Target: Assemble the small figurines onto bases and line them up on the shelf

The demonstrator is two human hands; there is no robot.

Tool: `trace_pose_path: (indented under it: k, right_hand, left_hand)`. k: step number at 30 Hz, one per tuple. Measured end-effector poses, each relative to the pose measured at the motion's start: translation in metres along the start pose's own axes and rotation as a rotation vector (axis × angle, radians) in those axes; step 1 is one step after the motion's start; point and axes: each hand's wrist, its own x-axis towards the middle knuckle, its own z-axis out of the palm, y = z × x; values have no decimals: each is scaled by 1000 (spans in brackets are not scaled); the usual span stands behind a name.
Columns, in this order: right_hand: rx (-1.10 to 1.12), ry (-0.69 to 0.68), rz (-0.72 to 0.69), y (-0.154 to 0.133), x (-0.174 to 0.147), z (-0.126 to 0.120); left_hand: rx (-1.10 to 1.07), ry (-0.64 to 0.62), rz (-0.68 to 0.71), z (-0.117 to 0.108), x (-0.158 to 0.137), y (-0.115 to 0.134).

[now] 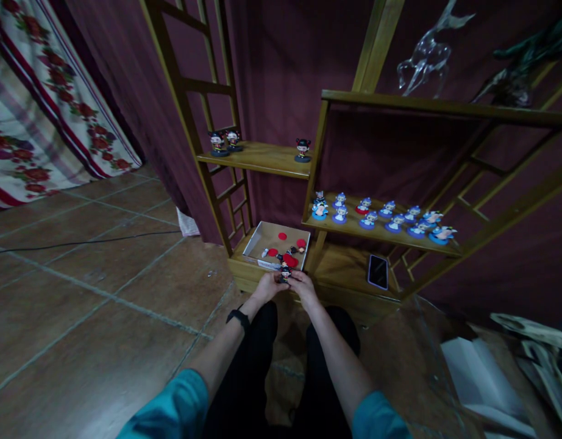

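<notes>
Between my two hands, just in front of the box, is a small black-haired figurine [285, 274] held upright. My left hand [269, 286] has its fingers closed on the figurine's left side and base. From the other side, my right hand [303, 286] pinches it with the fingertips. Right behind my hands stands a shallow cardboard box [253, 242] holding red discs [282, 236] and several loose figurine parts [291, 250]. Three similar black-haired figurines stand on the shelf above: a pair [218, 142] at its left end and a single one [302, 150] at its right.
Several purple and blue figurines [340, 213] line the right shelf [354, 228]. Below it lies a phone [378, 272]. A clear glass deer [426, 58] and a dark sculpture [514, 79] stand on the top shelf. A white box [482, 378] sits on the floor at right; a cable [84, 242] crosses the tiles.
</notes>
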Motion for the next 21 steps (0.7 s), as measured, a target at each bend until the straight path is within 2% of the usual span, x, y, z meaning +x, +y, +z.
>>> trace_pose_path:
  k: [9, 21]
  right_hand:
    - [-9, -8, 38, -2, 0, 0]
    - [-11, -104, 40, -1, 2, -3]
  left_hand:
    - [3, -4, 3, 1, -2, 1]
    - [-34, -44, -46, -3, -2, -1]
